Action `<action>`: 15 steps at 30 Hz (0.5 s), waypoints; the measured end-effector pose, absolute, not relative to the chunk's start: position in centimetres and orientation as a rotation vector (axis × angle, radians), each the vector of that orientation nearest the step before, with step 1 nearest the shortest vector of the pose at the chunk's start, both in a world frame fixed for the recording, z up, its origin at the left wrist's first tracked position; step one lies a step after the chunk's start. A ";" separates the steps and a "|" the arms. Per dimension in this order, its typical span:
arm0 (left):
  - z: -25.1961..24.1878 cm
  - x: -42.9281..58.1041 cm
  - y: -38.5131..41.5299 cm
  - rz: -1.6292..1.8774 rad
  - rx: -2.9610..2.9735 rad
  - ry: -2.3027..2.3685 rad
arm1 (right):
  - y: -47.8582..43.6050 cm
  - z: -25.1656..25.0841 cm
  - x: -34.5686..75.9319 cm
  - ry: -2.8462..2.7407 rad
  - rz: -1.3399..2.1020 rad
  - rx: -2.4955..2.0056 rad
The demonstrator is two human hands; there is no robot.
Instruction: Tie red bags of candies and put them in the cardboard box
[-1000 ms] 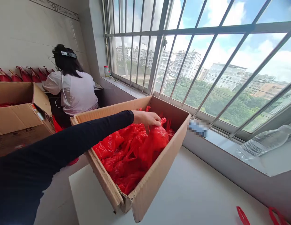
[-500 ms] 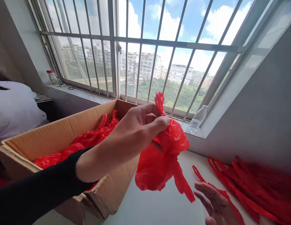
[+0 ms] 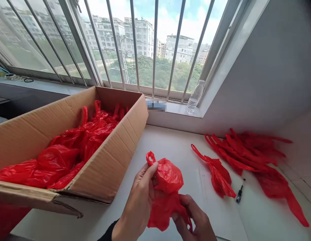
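A crumpled red plastic bag (image 3: 169, 175) hangs between my two hands above the white table (image 3: 160, 140). My left hand (image 3: 141, 197) pinches it just under one looped handle, thumb on top. Lower down, my right hand (image 3: 193, 217) grips the bag's other side between thumb and fingers. Part of the bag is hidden behind the fingers. To the right lies a single red bag (image 3: 218, 174), flattened, with its handle stretched toward the window. Beyond it spreads a pile of red bags (image 3: 245, 150).
A cardboard box (image 3: 115, 150) with several filled red bags (image 3: 60, 157) stands at the left. Near the single bag lies a small black object (image 3: 240, 194), perhaps a marker or tool. A clear plastic bottle (image 3: 194, 98) stands on the sill by the barred window.
My left hand has brought the bag down from window height to just above the table. My right hand, open beside the loose bags before, now holds the same bag. The view has shifted.
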State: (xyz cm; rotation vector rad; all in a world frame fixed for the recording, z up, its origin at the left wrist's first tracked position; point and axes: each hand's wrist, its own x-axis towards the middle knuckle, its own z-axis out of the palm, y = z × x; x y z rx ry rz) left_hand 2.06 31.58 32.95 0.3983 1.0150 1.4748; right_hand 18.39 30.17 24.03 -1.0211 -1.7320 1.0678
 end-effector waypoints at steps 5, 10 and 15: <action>30.3 1.0 33.0 1.429 0.641 1.272 | 30.8 21.9 19.9 -1.830 1.030 -1.074; 27.1 -0.6 34.8 1.409 0.729 1.437 | 30.8 20.1 20.9 -1.920 0.992 -1.040; 23.4 -0.6 36.4 1.406 0.754 1.595 | 30.3 17.7 21.5 -2.066 0.953 -1.138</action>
